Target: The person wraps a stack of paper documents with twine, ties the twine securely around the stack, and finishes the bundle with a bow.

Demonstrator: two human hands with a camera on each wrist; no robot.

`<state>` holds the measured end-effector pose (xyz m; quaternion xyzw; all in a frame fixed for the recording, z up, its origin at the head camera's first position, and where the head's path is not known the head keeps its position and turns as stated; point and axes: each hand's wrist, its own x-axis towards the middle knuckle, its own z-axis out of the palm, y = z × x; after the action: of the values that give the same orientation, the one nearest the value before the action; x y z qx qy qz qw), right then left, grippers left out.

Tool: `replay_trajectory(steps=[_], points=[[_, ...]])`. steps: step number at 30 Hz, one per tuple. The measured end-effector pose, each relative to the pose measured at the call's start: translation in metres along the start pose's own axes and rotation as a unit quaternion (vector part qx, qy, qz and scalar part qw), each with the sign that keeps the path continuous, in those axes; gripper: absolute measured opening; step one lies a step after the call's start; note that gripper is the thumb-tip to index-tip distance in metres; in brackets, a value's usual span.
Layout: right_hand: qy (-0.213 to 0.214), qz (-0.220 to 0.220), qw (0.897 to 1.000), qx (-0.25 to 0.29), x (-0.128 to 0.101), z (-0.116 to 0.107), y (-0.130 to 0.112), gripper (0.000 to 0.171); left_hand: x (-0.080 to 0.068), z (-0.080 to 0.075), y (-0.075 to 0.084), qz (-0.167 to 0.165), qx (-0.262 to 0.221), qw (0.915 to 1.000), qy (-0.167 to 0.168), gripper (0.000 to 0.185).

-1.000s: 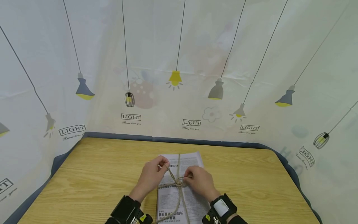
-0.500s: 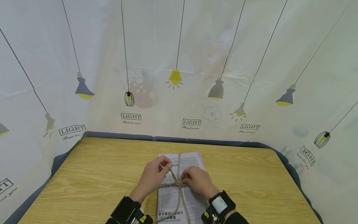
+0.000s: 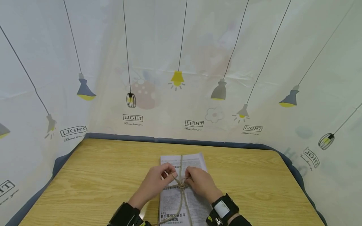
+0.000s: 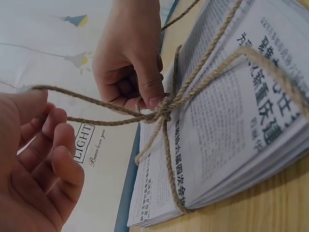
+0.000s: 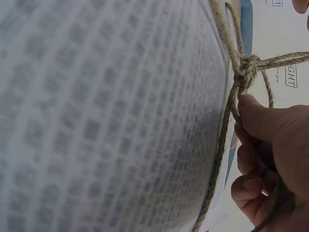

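A stack of newspapers (image 3: 171, 205) lies on the table, bound crosswise with brown twine (image 4: 195, 79). Where the strands meet, a knot (image 4: 164, 106) sits on top of the stack. My left hand (image 3: 156, 180) pinches a doubled length of twine between thumb and index finger, drawn taut from the knot, while its other fingers curl loosely in the left wrist view. Close against the knot's other side, my right hand (image 3: 202, 182) pinches a small loop of twine between thumb and forefinger. The right wrist view shows that thumb (image 5: 263, 116) right below the knot.
Loose twine ends (image 3: 169, 219) trail over the near part of the stack. The wooden table (image 3: 99, 179) has a dark blue edge (image 3: 198, 142) along its back, and a pale curtain (image 3: 158, 125) printed with lamps hangs behind it.
My left hand has come down and right, nearer the knot, still pinching the twine. My right hand has shifted slightly left toward the knot. The stack stays put.
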<state>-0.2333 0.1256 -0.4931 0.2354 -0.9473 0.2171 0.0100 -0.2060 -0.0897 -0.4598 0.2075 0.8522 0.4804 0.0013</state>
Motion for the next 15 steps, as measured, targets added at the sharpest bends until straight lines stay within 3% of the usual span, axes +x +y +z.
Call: replay_trajectory(steps=[4, 9, 15], points=[[0.006, -0.022, 0.999, 0.042, -0.0005, 0.0003, 0.0027, 0.018, -0.0029, 0.0021, 0.0015, 0.012, -0.003, 0.9996, -0.025, 0.006], [-0.001, -0.034, 0.995, 0.092, -0.0002, -0.0011, 0.0055, 0.018, -0.0058, 0.0027, 0.0032, 0.011, -0.006, 0.9996, -0.026, 0.005], [0.033, -0.047, 0.997, 0.049, 0.0009, -0.0004, 0.0012, 0.023, -0.0081, 0.005, 0.0028, 0.028, -0.009, 0.9986, -0.043, 0.005]])
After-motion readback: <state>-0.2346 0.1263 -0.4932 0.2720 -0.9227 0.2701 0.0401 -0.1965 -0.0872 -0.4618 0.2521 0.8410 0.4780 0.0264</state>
